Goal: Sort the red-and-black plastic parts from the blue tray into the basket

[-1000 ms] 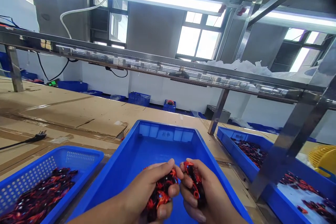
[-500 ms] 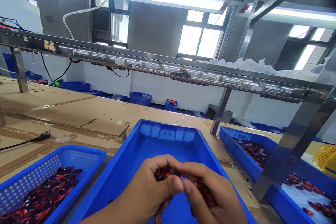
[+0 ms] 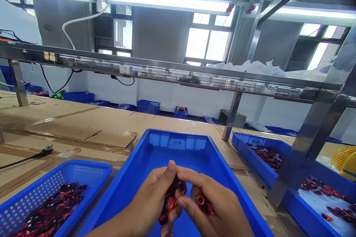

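My left hand (image 3: 151, 202) and my right hand (image 3: 215, 207) meet over the middle blue tray (image 3: 178, 152), fingertips touching. Both are closed round small red-and-black parts (image 3: 172, 200). The left hand grips a dangling clump of them. The right hand pinches one ring-shaped red part (image 3: 200, 200) between thumb and fingers. The tray's floor beyond my hands looks bare.
A blue mesh basket (image 3: 83, 170) at the left holds several of the same parts. Another blue tray (image 3: 250, 142) at the right also holds them. A steel post (image 3: 306, 144) stands across it. Cardboard covers the table; a black plug (image 3: 44, 152) lies left. A yellow basket (image 3: 345, 159) is far right.
My hands, apart with a handful each a second ago, have come together. The right hand now holds far fewer parts, pinching one ring. The view shifted slightly.
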`<state>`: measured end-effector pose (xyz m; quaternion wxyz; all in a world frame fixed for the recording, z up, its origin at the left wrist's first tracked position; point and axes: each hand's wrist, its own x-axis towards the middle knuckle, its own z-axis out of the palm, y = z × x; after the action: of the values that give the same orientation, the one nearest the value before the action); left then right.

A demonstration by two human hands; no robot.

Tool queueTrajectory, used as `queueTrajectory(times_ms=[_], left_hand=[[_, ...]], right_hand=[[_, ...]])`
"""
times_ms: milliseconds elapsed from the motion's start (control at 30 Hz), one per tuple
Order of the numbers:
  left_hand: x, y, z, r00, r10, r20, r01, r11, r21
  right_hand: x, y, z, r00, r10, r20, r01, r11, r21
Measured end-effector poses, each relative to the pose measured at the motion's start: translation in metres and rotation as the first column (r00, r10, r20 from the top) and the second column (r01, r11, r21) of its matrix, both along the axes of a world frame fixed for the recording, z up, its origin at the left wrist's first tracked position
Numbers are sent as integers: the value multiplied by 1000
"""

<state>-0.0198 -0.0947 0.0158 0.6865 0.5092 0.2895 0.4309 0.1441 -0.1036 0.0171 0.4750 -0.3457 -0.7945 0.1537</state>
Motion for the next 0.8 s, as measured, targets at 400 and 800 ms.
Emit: queueTrajectory(times_ms=[400, 800], left_hand=[[5, 0, 6, 992, 105, -75, -119, 972, -202], [7, 36, -45, 881, 191, -433, -196, 980, 32]], right_hand=[[-5, 0, -7, 995, -76, -62, 73, 996, -47], [11, 23, 3, 739, -171, -651, -572, 350, -741]])
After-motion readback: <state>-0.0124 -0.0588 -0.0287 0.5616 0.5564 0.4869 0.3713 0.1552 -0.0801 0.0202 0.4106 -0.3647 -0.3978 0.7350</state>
